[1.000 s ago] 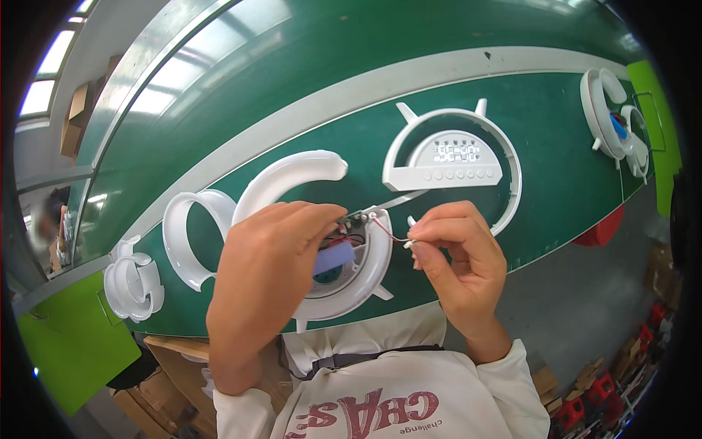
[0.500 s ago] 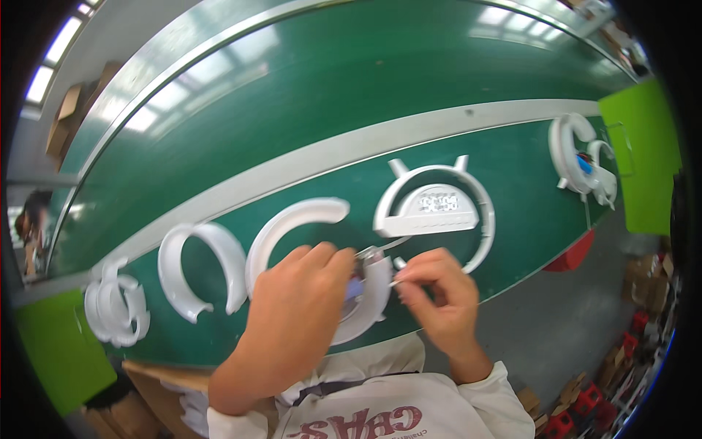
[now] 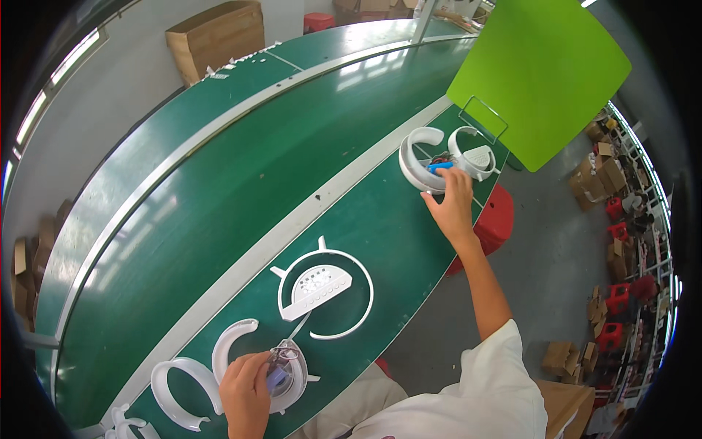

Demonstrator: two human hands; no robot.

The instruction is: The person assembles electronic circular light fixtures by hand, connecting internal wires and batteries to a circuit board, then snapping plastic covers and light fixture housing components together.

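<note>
Left hand [image 3: 245,391] sits low at the near edge of the green surface [image 3: 219,190], fingers curled down onto a white ring-shaped plastic housing [image 3: 289,373] with a small blue part and thin wires at its centre. The fingers look closed on that wiring or on the housing's inner rim; which of the two cannot be told.

Right hand [image 3: 453,201] is stretched far out to the right, arm nearly straight. Its fingertips touch a second white ring assembly [image 3: 417,164], at a blue component [image 3: 441,167] near the middle. Whether it grips or only touches there is not clear.

Just beside that assembly lies a round white perforated piece [image 3: 475,157], below a bright green panel [image 3: 541,73]. Between the two hands, a larger white ring with a perforated plate [image 3: 322,289] lies flat, untouched. Two open white C-shaped shells [image 3: 186,380] lie left of the near housing.

Handling, as judged: the rings look like thin moulded plastic, light and stiff, probably smooth enough to slide on the belt-like surface. The rim is the safe place to take hold, thumb and fingers across the band. The wires and the blue part look delicate, so pulling there risks tearing a lead loose. An open C-shape may flex if squeezed at its ends.

A red stool [image 3: 493,219] stands below the surface edge, and cardboard boxes [image 3: 216,33] at the far side.
</note>
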